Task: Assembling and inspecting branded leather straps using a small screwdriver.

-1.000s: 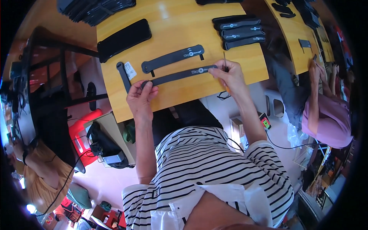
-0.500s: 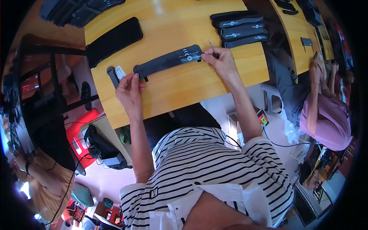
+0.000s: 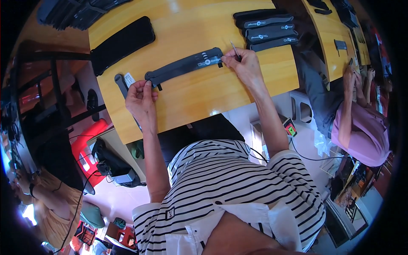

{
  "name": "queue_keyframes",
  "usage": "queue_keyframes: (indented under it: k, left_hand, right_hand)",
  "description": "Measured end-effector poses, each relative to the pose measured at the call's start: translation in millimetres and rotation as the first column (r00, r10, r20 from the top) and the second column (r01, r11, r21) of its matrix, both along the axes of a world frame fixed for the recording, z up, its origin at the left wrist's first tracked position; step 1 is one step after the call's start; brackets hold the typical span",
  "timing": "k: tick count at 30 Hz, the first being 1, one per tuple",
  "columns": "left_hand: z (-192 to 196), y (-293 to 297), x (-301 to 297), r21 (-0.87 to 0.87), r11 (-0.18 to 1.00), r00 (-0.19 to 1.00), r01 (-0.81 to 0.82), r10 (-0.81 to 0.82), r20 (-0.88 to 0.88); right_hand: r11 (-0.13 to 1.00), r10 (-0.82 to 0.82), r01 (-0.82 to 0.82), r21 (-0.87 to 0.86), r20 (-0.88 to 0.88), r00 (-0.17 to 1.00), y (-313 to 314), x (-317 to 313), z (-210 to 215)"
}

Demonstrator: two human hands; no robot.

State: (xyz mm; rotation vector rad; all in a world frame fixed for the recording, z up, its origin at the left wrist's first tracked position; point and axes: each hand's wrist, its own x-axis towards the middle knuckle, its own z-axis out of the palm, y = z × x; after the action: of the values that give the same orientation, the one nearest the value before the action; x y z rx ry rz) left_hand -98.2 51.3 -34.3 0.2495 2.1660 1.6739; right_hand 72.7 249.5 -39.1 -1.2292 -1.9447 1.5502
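Observation:
A dark grey fabric strap (image 3: 180, 69) with white print near its right end lies stretched across the wooden table in front of me. My left hand (image 3: 142, 97) pinches its left end between thumb and fingertips. At the right end, my right hand (image 3: 244, 68) grips the strap's edge, where a small black tab shows. That same hand also keeps a slim pointed metal tool (image 3: 234, 50) with a dark handle, tip pointing up; its exact kind is unclear. Beside my left hand lies another narrow grey strap (image 3: 120, 85) with a white label (image 3: 129, 78).
A stack of black strips (image 3: 123, 44) rests at the table's (image 3: 191, 114) left. Several printed grey straps (image 3: 272, 33) are piled at the back right. More dark straps (image 3: 76, 12) sit at far left. A person in pink (image 3: 361, 127) works on the right, another in tan (image 3: 59, 208) on the left.
The strap and both hands have shifted slightly left. The strap's right end has turned a little, so its print sits differently. Both hands keep their hold.

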Motion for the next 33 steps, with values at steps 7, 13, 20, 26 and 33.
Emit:
queue_keyframes:
  k: [7,13,20,26,33]
  left_hand:
    - [0.6,0.7,0.4,-0.008,1.000,0.999,-0.015,0.016,0.032]
    - [-1.8,-0.6,-1.1,0.002,1.000,0.999,-0.006,0.006,0.036]
    - [-3.1,-2.7,-2.7,0.041,0.999,0.999,-0.013,0.012,0.043]
    - [-0.6,-0.3,-0.8,-0.038,0.999,1.000,0.021,-0.021,-0.006]
    - [-1.1,0.4,-0.3,-0.026,1.000,1.000,-0.012,0.012,-0.001]
  right_hand:
    - [0.997,-0.006,0.001,0.079,0.060,0.998,-0.1,-1.8,0.2]
    - [0.997,-0.008,0.002,0.076,0.090,0.996,-0.7,-4.1,1.5]
    - [0.995,-0.001,-0.008,0.096,0.087,0.996,-1.1,-4.9,-2.4]
    - [0.996,-0.004,-0.005,0.084,0.101,0.995,1.5,-2.1,-6.8]
    - [0.995,0.006,-0.015,0.098,0.096,0.995,0.9,-3.1,-8.1]
